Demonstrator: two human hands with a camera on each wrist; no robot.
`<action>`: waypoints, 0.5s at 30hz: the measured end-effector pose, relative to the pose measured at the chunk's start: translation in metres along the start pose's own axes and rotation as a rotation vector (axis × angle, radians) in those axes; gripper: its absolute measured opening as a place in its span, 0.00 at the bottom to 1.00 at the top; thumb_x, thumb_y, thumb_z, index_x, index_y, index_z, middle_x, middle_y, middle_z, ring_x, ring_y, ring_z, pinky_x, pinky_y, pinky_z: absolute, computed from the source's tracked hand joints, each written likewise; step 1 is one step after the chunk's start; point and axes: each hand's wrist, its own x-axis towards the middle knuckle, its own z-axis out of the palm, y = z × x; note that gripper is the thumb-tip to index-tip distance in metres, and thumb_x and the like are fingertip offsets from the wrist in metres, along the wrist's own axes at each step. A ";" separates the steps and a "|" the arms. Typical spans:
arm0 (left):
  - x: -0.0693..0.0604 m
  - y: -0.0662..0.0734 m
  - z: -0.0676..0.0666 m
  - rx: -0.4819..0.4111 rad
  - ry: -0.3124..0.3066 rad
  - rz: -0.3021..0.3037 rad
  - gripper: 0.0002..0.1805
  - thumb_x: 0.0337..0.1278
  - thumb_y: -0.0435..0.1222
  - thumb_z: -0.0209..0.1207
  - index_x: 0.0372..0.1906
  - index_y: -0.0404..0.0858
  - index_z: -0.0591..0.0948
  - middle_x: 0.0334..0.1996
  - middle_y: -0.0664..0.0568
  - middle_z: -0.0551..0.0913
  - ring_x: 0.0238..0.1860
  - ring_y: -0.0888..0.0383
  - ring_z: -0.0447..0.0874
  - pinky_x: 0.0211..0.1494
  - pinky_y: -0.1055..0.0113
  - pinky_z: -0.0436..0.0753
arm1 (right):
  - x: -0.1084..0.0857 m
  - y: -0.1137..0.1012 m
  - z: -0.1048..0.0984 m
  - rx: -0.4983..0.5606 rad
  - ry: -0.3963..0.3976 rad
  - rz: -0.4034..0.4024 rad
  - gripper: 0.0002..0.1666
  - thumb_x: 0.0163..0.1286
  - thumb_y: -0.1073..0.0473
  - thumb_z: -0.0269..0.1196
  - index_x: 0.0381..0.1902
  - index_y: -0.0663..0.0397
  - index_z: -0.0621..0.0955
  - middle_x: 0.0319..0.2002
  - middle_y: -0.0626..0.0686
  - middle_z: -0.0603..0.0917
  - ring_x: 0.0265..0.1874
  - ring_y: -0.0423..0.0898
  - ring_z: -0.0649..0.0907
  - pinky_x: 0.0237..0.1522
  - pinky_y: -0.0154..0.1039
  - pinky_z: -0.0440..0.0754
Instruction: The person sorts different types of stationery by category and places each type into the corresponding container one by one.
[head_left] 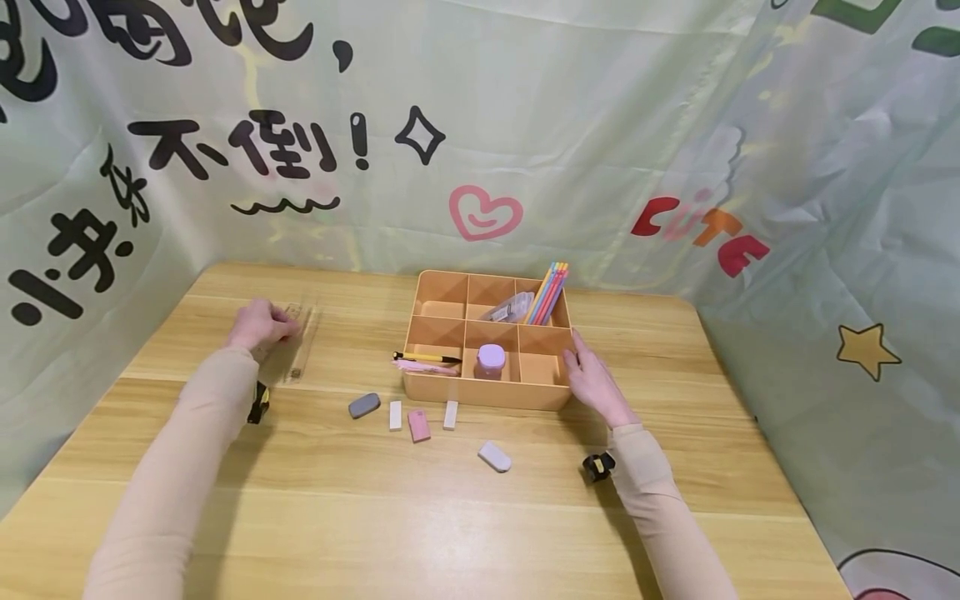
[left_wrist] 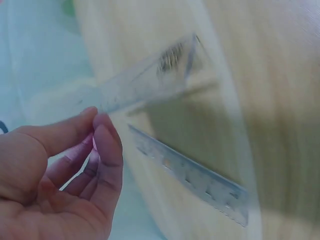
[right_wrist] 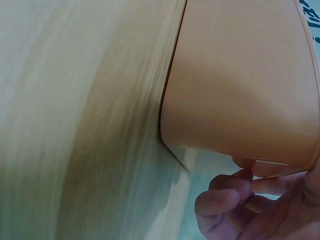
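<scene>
My left hand is over the left part of the table, pinching a clear plastic ruler between thumb and index finger. Below it, a second clear ruler lies on the wood. At the right side of an orange compartment organizer, my right hand grips the wall, fingers curled at its corner. Colored pencils and a clear packet stand in the back compartments. A purple-lidded jar sits in front, beside a yellow pencil and a pink pen.
In front of the organizer lie a grey eraser, a pink eraser, two small white blocks and a pale rounded eraser. A printed cloth hangs behind the wooden table and along its sides.
</scene>
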 end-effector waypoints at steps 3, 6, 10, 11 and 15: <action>0.002 0.006 -0.003 -0.019 0.000 0.010 0.20 0.64 0.39 0.61 0.48 0.23 0.84 0.42 0.32 0.88 0.43 0.44 0.83 0.55 0.48 0.79 | -0.001 0.000 0.000 -0.001 0.003 0.000 0.35 0.83 0.57 0.39 0.79 0.67 0.46 0.74 0.74 0.60 0.73 0.68 0.64 0.76 0.61 0.58; 0.005 0.013 -0.002 -0.104 0.008 0.000 0.20 0.63 0.40 0.61 0.49 0.25 0.84 0.42 0.36 0.89 0.41 0.48 0.87 0.58 0.49 0.80 | -0.002 0.000 -0.001 0.002 0.003 0.003 0.35 0.83 0.56 0.39 0.80 0.66 0.45 0.74 0.74 0.61 0.73 0.68 0.64 0.76 0.61 0.58; 0.016 0.019 0.006 -0.387 0.011 -0.023 0.15 0.62 0.35 0.62 0.46 0.27 0.84 0.28 0.47 0.91 0.31 0.58 0.91 0.49 0.60 0.88 | -0.001 -0.001 0.000 -0.001 0.006 0.000 0.35 0.83 0.57 0.39 0.80 0.65 0.45 0.74 0.74 0.61 0.73 0.68 0.64 0.76 0.61 0.58; 0.018 0.022 0.008 -0.449 0.013 -0.024 0.15 0.61 0.33 0.62 0.47 0.26 0.83 0.26 0.51 0.90 0.29 0.60 0.91 0.47 0.62 0.88 | -0.001 -0.001 0.000 -0.001 0.009 0.001 0.35 0.83 0.57 0.39 0.80 0.65 0.46 0.74 0.74 0.61 0.73 0.68 0.64 0.76 0.61 0.58; 0.016 0.044 0.013 -0.531 0.050 -0.006 0.17 0.62 0.30 0.60 0.52 0.22 0.79 0.25 0.59 0.89 0.26 0.68 0.88 0.43 0.69 0.88 | -0.001 -0.001 0.000 -0.009 0.012 -0.008 0.34 0.83 0.58 0.39 0.79 0.67 0.47 0.74 0.74 0.61 0.73 0.68 0.64 0.76 0.60 0.58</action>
